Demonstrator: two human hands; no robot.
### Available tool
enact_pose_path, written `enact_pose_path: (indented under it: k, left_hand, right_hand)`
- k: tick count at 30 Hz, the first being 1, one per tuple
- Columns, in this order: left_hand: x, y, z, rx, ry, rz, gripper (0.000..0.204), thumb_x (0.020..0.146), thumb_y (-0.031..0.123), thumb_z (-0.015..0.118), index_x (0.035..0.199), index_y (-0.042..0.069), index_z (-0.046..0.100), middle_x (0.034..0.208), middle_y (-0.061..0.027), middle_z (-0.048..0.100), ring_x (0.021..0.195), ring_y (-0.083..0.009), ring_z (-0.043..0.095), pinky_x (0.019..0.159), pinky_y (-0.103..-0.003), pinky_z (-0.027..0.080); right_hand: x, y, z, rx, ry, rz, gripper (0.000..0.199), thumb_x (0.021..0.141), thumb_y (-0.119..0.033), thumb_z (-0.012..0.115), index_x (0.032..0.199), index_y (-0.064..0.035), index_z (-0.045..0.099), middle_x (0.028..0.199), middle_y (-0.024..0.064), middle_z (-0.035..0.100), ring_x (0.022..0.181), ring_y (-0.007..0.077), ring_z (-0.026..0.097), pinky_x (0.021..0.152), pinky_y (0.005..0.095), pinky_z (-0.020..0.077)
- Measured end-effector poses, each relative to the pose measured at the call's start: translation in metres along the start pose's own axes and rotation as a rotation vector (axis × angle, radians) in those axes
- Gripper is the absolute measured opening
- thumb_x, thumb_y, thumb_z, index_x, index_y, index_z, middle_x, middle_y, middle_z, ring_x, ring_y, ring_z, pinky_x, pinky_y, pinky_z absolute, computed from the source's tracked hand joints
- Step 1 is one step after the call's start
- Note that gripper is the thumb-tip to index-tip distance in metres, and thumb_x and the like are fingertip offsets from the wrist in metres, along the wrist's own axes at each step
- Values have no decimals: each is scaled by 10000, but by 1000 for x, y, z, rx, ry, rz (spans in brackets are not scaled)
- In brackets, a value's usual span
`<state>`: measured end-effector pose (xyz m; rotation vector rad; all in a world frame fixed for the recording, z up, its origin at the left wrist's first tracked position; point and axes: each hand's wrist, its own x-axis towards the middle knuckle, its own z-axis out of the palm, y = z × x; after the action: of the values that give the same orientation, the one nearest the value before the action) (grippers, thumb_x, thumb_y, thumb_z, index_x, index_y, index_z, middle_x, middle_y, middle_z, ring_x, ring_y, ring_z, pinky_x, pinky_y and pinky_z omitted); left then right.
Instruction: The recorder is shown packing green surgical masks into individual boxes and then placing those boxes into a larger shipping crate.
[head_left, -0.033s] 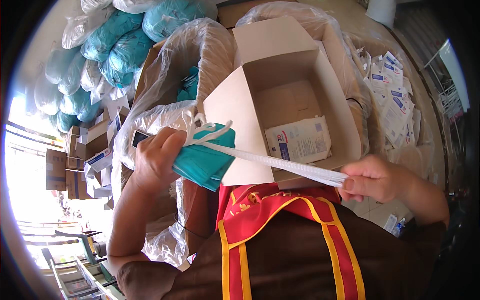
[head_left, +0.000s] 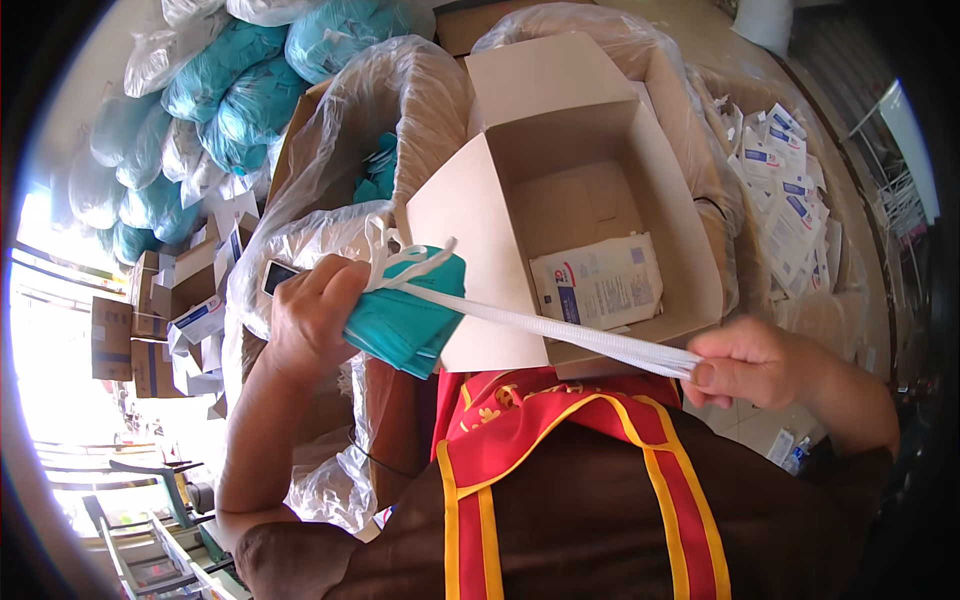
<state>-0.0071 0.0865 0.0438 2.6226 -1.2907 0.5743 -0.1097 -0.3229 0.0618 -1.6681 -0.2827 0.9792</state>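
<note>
The worker's left fingers (head_left: 338, 288) grip a folded teal bundle (head_left: 408, 322), right fingers (head_left: 738, 342) pinching its white straps (head_left: 575, 333), stretched out but seemingly still attached, beside an open carton (head_left: 675, 195).

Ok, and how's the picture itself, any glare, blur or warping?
Head view: glare burns out the left side around the stacked cartons; head view: the fisheye lens bends straight edges toward a dark, rounded rim; head view: the right hand looks slightly soft, possibly from motion, while the white straps it grips read fairly clearly.
</note>
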Motion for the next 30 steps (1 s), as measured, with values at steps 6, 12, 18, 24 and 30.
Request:
enact_pose_path:
  k: [6, 12, 18, 24, 30]
  left_hand:
    - [-30, -41, 23, 233, -108, -255, 280, 703, 121, 732, 951, 57, 618, 822, -127, 640, 691, -333, 666, 616, -387, 540]
    - [-34, -82, 8, -215, 383, -542, 189, 803, 76, 706, 984, 31, 682, 829, -87, 704, 718, -230, 689, 651, -356, 531]
    - [23, -30, 9, -1363, 731, -738, 297, 940, 129, 614, 1204, -5, 596, 1034, -133, 699, 656, -143, 655, 541, -236, 514]
    - [71, 43, 8, -1982, 701, -396, 276, 998, 195, 488, 1171, 8, 597, 952, -109, 703, 512, -104, 578, 546, -218, 514]
    - [122, 80, 8, -2302, 676, -269, 335, 1020, 321, 470, 1034, 28, 632, 810, -201, 672, 404, -86, 451, 450, -214, 419]
  right_hand:
    - [-20, 2, -9, 45, -26, 108, 318, 1019, -264, 484, 872, -18, 622, 671, -24, 524, 627, 55, 472, 595, 213, 400]
    - [-6, 34, -15, 564, 334, -106, 314, 975, -304, 550, 807, -39, 556, 591, 0, 466, 444, 48, 355, 393, 208, 257]
    - [67, 25, -9, 628, 61, -482, 319, 996, -315, 517, 861, -31, 572, 625, 29, 518, 450, 47, 374, 384, 200, 275]
    - [116, -19, -10, 388, 155, -381, 399, 1005, -414, 489, 990, -40, 625, 686, -8, 550, 508, 13, 403, 410, 166, 267]
    - [154, -21, 13, 346, 96, -358, 610, 962, -611, 445, 1036, -53, 680, 682, -39, 530, 533, 28, 374, 461, 181, 267]
